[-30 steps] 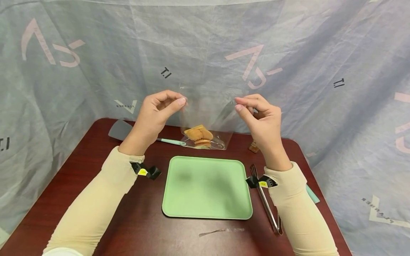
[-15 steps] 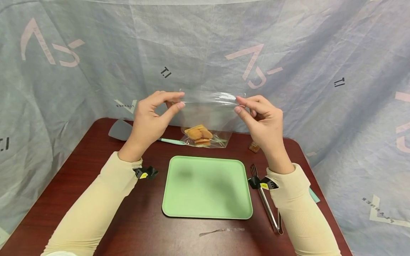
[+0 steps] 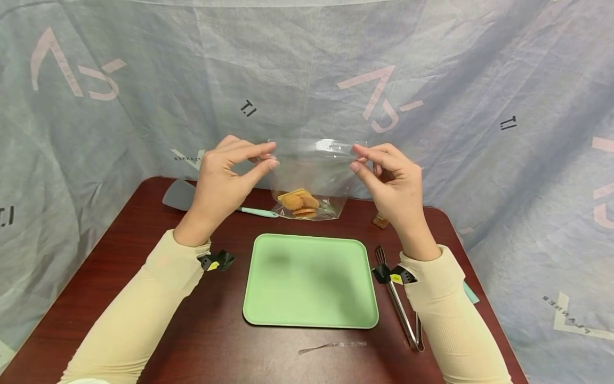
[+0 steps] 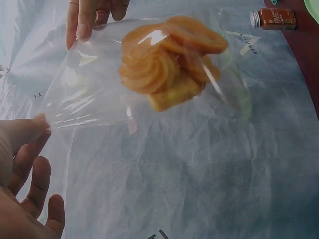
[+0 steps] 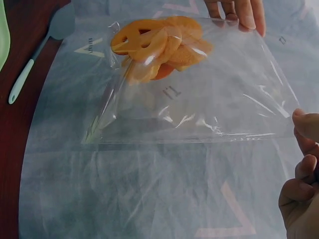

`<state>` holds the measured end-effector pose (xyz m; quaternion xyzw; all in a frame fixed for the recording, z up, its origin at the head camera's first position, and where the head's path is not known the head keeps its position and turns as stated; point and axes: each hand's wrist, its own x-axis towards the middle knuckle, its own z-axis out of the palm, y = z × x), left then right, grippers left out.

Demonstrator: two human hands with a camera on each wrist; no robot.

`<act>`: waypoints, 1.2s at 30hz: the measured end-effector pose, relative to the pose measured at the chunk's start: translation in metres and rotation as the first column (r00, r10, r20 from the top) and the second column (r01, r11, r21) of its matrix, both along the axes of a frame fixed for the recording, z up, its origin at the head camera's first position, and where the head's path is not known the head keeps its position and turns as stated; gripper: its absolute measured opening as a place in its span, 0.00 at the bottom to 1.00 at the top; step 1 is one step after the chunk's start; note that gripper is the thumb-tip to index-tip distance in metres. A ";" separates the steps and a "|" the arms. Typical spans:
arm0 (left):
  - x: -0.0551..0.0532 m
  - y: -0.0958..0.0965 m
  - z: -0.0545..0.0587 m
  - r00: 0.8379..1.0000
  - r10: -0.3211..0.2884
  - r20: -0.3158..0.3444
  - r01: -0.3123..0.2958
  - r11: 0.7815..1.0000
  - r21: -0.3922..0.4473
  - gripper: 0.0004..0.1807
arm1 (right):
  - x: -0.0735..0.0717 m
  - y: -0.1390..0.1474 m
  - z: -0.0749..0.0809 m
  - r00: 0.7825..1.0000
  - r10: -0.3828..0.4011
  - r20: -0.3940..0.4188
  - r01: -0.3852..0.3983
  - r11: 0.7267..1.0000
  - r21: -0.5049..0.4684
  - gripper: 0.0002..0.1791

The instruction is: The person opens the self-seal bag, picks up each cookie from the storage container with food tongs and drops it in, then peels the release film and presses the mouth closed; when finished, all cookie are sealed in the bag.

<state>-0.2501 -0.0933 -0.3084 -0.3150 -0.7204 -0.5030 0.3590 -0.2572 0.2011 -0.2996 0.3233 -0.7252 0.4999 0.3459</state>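
Observation:
A clear plastic bag [image 3: 312,173] hangs upright between the two hands beyond the green tray [image 3: 312,282]. In its bottom lie several orange-yellow cookies [image 3: 298,200], one swirled and one with cut-out holes, as the wrist views show. My left hand [image 3: 223,173] pinches the bag's top left edge between thumb and fingers. At the top right edge, my right hand [image 3: 394,173] pinches it the same way. The top band of the bag between the hands looks folded over and catches the light.
A grey spatula [image 3: 179,194] with a mint handle lies at the back left. Metal tongs [image 3: 402,309] lie right of the tray, partly under the right wrist. A small brown jar [image 4: 276,19] lies behind them. A thin clear strip [image 3: 331,346] is in front.
The bag's top edge has folded down into a shiny band and its bottom has risen slightly. My left hand has shifted a little left, its fingers spread slightly wider.

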 end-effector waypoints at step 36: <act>0.008 -0.001 0.012 0.819 -0.406 0.406 0.337 0.912 0.232 0.05 | 0.000 -0.013 -0.004 0.880 0.402 0.253 -0.362 0.912 -0.191 0.05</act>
